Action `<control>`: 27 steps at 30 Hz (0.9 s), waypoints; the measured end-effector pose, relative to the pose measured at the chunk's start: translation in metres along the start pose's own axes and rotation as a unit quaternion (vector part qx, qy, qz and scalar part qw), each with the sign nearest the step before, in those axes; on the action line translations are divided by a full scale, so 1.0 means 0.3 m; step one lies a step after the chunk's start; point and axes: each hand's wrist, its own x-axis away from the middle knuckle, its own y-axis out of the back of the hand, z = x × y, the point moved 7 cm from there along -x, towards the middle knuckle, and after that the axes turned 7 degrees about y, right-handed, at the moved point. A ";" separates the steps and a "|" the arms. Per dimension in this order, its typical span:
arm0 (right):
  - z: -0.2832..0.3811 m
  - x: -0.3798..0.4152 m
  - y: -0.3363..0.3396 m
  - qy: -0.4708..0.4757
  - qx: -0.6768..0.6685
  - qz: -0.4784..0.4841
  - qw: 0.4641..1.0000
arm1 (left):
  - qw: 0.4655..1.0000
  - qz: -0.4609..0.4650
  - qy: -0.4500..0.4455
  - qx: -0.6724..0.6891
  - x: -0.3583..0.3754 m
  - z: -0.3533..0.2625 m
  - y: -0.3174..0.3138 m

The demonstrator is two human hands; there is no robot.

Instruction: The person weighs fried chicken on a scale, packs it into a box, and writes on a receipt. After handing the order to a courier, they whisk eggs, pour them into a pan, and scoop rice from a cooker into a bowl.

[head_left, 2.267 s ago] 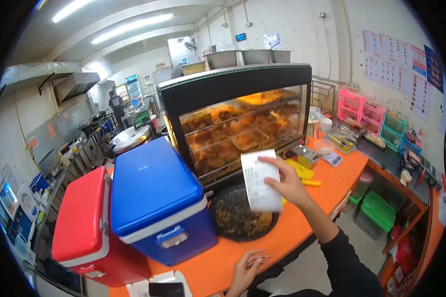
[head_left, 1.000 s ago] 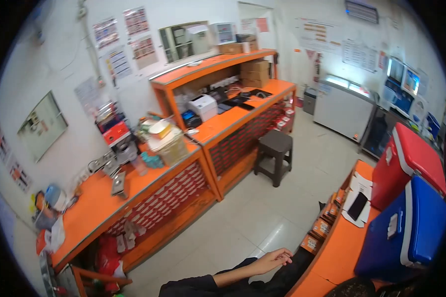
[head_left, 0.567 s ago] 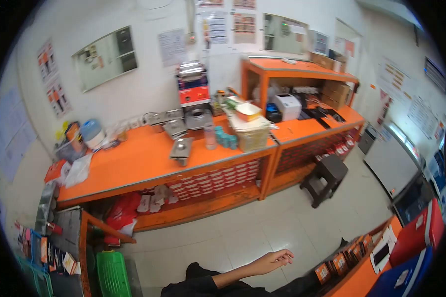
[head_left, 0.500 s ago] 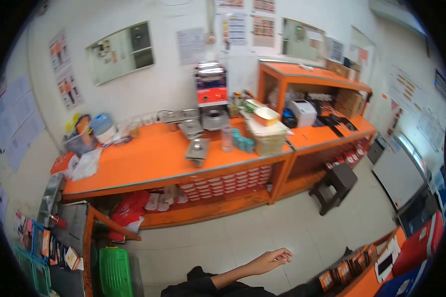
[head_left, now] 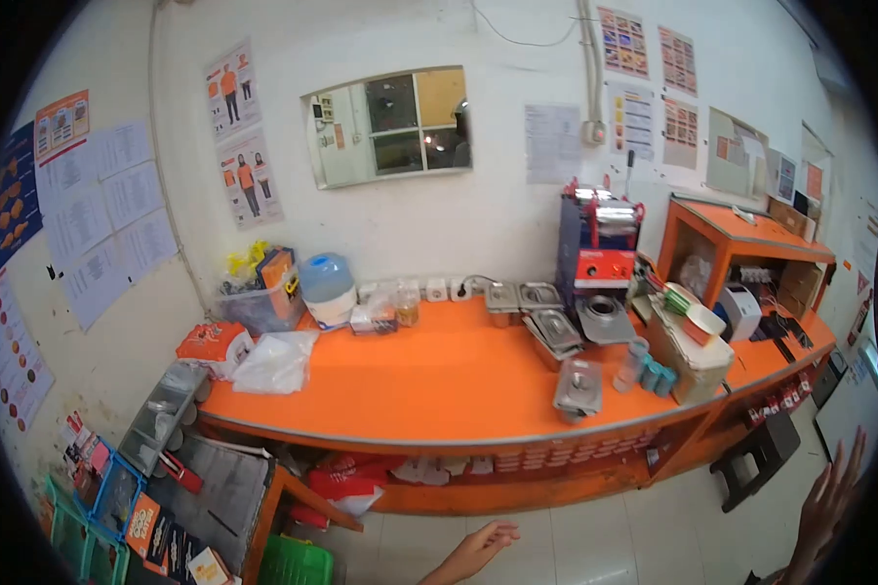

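Observation:
My left hand [head_left: 483, 549] reaches in from the bottom edge, over the tiled floor in front of the orange counter. Its fingers are loosely bent and a little apart, and no object shows in it. Up at the right edge is my right hand [head_left: 831, 495], raised with fingers spread and holding nothing. A dark stool [head_left: 757, 462] stands just left of the right hand, in front of the counter. Neither hand touches anything. The orange counter [head_left: 400, 375] carries a cup sealing machine [head_left: 600, 239], several lidded metal pans [head_left: 578, 388] and a clear bottle [head_left: 630, 365].
A water jug [head_left: 328, 290], a plastic bin [head_left: 263, 305] and plastic bags [head_left: 273, 361] sit at the counter's left. Nearer stands a grey side table [head_left: 229, 487] with a metal holder [head_left: 166, 414]. A green crate [head_left: 298, 563] lies below. A carton [head_left: 695, 353] stands at the right.
The view has swung left and come nearer to the counter. My right hand has come into sight at the right edge. My left hand now appears lower and further left.

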 end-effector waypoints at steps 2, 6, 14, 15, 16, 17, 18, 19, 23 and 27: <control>0.089 0.002 -0.037 0.029 -0.028 -0.023 0.999 | 0.998 -0.046 -0.040 0.013 -0.002 0.038 0.120; 0.336 -0.133 0.011 0.160 -0.140 -0.186 0.959 | 0.988 -0.144 -0.063 0.016 -0.030 0.118 0.269; 0.777 -0.280 -0.215 -0.107 -0.517 -0.343 0.777 | 0.988 -0.153 0.017 0.002 -0.182 0.075 0.565; 0.882 -0.430 -0.232 -0.250 -0.584 -0.345 0.691 | 0.979 -0.202 0.012 -0.023 -0.182 0.070 0.636; 1.022 -0.507 -0.289 -0.328 -0.661 -0.248 0.627 | 0.966 -0.253 0.010 -0.046 -0.173 0.069 0.703; 1.193 -0.539 -0.338 -0.430 -0.729 -0.123 0.518 | 0.960 -0.280 0.003 -0.029 -0.164 0.068 0.767; 1.370 -0.612 -0.327 -0.462 -0.808 -0.020 0.363 | 0.951 -0.308 0.003 -0.009 -0.149 0.073 0.830; 1.567 -0.638 -0.328 -0.434 -0.867 0.064 0.236 | 0.945 -0.326 -0.006 -0.005 -0.140 0.080 0.893; 1.987 -0.762 -0.151 -0.380 -0.898 0.219 -0.026 | 0.917 -0.395 0.039 0.040 -0.125 0.175 1.168; 2.220 -0.877 -0.112 -0.386 -0.880 0.276 -0.002 | 0.893 -0.438 0.099 -0.021 -0.146 0.193 1.508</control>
